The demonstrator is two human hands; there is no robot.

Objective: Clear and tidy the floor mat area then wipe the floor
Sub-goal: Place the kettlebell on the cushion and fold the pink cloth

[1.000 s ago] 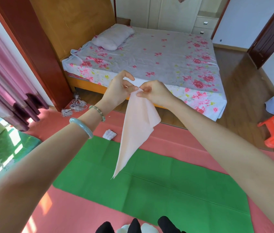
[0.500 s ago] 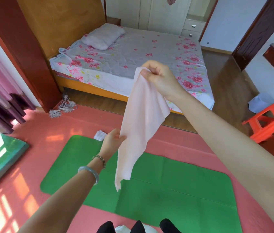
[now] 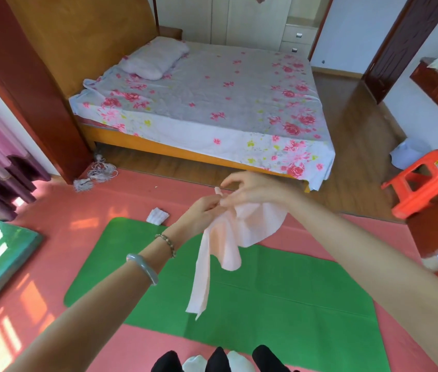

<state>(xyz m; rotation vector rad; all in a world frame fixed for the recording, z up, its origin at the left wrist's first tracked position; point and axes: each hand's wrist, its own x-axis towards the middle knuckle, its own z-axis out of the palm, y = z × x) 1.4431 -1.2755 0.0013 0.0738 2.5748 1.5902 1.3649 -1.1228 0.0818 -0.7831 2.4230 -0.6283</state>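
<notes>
A pale pink cloth (image 3: 242, 232) hangs in the air above the green floor mat (image 3: 266, 296). My left hand (image 3: 199, 216) and my right hand (image 3: 250, 189) meet at its top, and both pinch the fabric there. One long end of the cloth dangles down to about the mat's middle. The green mat lies flat on a larger pink mat (image 3: 59, 237). A small white crumpled piece (image 3: 157, 216) lies on the pink mat by the green mat's far left corner.
A bed (image 3: 212, 108) with a flowered sheet stands beyond the mats. A tangle of white cord (image 3: 97, 174) lies at the bed's left foot. An orange plastic stool (image 3: 427, 178) and a white bin (image 3: 407, 154) are at the right. Curtains hang at the left.
My right hand has come down from head height with the cloth. My left hand has risen from the cloth's lower part to join it at the top, bunching the fabric.
</notes>
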